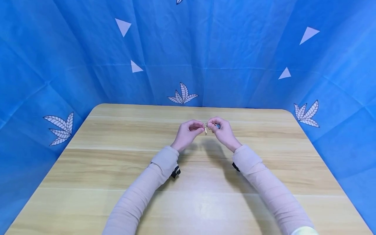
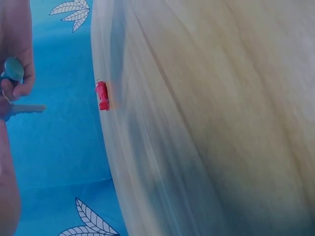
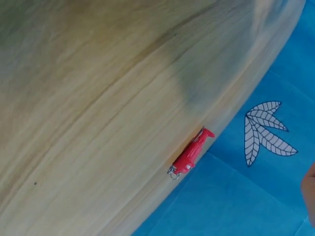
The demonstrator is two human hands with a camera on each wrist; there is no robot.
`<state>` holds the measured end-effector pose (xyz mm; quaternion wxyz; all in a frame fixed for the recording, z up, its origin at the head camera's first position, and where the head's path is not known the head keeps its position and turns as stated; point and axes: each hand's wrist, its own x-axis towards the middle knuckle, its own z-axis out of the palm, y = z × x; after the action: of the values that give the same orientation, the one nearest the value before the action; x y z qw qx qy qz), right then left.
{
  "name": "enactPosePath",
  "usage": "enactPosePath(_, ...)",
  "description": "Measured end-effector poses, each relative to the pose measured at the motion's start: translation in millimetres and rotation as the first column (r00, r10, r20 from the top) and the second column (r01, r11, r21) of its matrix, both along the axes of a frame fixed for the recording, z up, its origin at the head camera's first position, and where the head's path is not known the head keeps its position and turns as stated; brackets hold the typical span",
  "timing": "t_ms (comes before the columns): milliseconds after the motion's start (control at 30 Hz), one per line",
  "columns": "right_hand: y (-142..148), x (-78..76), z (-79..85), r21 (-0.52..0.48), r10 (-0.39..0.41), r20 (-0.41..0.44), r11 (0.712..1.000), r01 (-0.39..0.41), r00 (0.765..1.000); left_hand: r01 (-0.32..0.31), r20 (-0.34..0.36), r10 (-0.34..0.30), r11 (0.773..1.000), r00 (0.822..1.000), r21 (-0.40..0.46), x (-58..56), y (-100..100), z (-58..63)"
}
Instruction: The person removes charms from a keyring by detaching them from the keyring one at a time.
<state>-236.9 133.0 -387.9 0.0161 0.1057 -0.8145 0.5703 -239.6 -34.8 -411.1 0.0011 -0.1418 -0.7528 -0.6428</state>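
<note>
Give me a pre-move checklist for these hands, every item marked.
1. Left hand has a pinch at the upper end of the key: ok.
2. Right hand grips the keychain's teal piece: ok.
3. Key hangs free of the table: ok, it is held above it.
4. Key threaded onto a ring: cannot tell, fingers hide the join.
5. Red charm well away from the table's edge: not ok, it lies close to the far edge.

head view downward, wrist views share tabletop [image 2: 221, 73]
</note>
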Motion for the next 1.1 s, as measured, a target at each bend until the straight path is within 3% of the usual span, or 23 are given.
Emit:
enactPosePath(133, 2.7, -3.0, -8.8, 0.032, 0.016, -0.019, 0.999, -0.016, 1.000, -0.029, -0.034, 0.028, 0.999, 0.999, -0.026, 8.0, -0.4, 11.8)
enactPosePath(267, 4.7, -2.6, -10.6, 0.068, 0.039, -0.045, 0.997, -0.035, 0.998, -0.009, -0.049, 0.005, 0.996, 0.999, -0.087, 17.6, -1.8, 27.8)
enactPosePath(467, 5.4, 1.5, -2.9, 0.121, 0.076, -0.057, 0.990, -0.069, 0.995, 0.039, -0.013, -0.040, 0.993, 0.999, -0.115, 20.4, -2.8, 34.0)
enactPosePath(600, 6.9, -2.7, -6.9, 0.116, 0.081, -0.024, 0.990, -0.078, 0.996, 0.051, -0.011, -0.052, 0.994, 0.999, -0.097, 18.5, -2.8, 29.9)
enactPosePath(833, 9.0, -3.5, -10.0, 0.093, 0.068, -0.007, 0.993, -0.067, 0.998, 0.099, 0.053, -0.100, 0.995, 0.994, 0.018, -0.1, -0.7, 3.1)
enactPosePath(1100, 9.5, -3.8, -10.6, 0.071, 0.051, -0.057, 0.996, -0.047, 0.997, 0.101, 0.047, -0.103, 0.994, 0.994, 0.045, -2.9, 2.6, 1.2)
